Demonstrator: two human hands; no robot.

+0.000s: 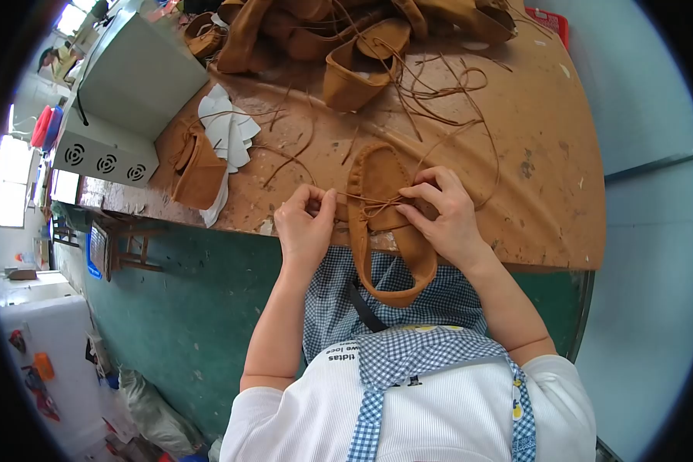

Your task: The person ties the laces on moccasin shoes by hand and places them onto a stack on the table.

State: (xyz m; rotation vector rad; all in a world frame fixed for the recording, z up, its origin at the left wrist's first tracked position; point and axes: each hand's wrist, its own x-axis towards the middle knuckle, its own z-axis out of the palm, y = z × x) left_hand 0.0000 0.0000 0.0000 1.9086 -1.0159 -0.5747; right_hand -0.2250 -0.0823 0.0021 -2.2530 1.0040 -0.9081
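A brown suede moccasin lies at the table's front edge, its toe pointing away from me and its open heel loop hanging over the edge. Thin brown laces cross in loops over its middle. On the left side of the shoe, my left hand pinches a lace between thumb and forefinger. My right hand is closed at the other side, thumb and fingertips pinching the lace there. Both hands are just above the shoe; the exact knot is too small to make out.
A pile of brown suede shoe pieces with tangled laces fills the back of the table. White cut pieces and another brown shoe piece lie left, beside a grey metal box. A wooden stool stands below.
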